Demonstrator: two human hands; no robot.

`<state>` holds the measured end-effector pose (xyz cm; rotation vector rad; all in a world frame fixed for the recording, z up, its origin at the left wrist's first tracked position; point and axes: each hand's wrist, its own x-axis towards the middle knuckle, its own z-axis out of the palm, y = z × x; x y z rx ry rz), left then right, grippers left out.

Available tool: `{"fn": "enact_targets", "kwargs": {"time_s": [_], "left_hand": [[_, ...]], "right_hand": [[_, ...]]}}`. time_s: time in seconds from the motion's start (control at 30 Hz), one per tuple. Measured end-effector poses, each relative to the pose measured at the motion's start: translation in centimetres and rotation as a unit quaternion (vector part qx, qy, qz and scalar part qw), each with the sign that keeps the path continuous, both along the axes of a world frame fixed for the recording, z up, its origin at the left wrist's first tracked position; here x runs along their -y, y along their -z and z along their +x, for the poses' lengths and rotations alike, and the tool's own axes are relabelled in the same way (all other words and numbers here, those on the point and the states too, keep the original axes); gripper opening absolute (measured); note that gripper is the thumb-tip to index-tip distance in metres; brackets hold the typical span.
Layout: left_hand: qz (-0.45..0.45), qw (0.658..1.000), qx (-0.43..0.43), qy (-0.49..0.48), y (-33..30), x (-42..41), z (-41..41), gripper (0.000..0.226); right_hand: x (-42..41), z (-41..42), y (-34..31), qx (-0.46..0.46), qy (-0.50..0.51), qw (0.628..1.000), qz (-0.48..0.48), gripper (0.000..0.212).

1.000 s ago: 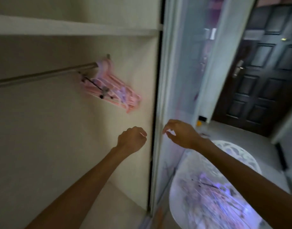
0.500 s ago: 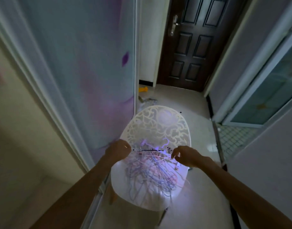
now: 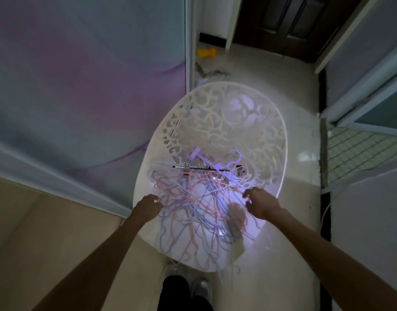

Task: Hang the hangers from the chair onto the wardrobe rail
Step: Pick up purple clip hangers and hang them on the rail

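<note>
A tangled pile of thin pink, blue and lilac hangers lies on the seat of a white chair with a lace-cut back. A black clip hanger bar rests across the top of the pile. My left hand is at the pile's left edge with its fingers curled, fingertips against a pink hanger; whether it holds one is unclear. Over the right side, my right hand has loosely curled fingers just above the hangers and holds nothing. The wardrobe rail is out of view.
The wardrobe's sliding door with a purple pattern stands to the left, and the beige wardrobe floor sits at lower left. A yellow object lies on the tiled floor by a dark door. My shoes are under the chair's front edge.
The view swung from the wardrobe rail with its hung pink hangers down to the chair. Both hands dropped to the hanger pile and are closer to it than half a second ago.
</note>
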<state>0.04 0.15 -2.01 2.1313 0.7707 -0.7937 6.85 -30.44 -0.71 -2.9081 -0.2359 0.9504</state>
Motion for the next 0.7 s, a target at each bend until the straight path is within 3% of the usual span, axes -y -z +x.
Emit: {"fn": "enact_targets", "kwargs": {"time_s": [0.13,0.27,0.33,0.43,0.53,0.6,0.67,0.7], "left_hand": [[0.014,0.996,-0.042,-0.08,5.1,0.7,1.4,0.063],[0.015,0.992,-0.067,-0.106,9.4,1.3,0.7,0.062],[0.017,0.995,-0.035,-0.094,11.3,1.5,-0.2,0.06],[0.016,0.994,0.023,-0.109,12.6,1.3,-1.2,0.05],[-0.014,0.987,0.078,-0.138,13.5,-0.1,-1.6,0.033],[-0.022,0.989,0.059,-0.136,13.2,-0.9,-1.5,0.031],[0.031,0.988,0.073,-0.13,12.4,-1.1,-1.2,0.035],[0.084,0.98,0.127,-0.129,11.8,-1.0,-0.8,0.036]], "right_hand": [[-0.9,3.3,5.3,0.061,0.015,0.997,-0.037,0.043],[-1.4,5.5,10.7,0.051,0.053,0.996,-0.052,0.046],[-1.3,5.8,13.0,0.043,0.068,0.996,-0.028,0.038],[-0.9,5.3,14.4,0.103,0.103,0.989,0.041,0.024],[-0.6,4.2,13.4,0.169,0.122,0.973,0.099,0.025],[-0.6,3.5,12.4,0.188,0.107,0.967,0.132,0.026],[-0.6,3.0,11.4,0.19,0.082,0.967,0.151,0.028],[-0.6,2.9,11.0,0.193,0.066,0.966,0.158,0.029]]}}
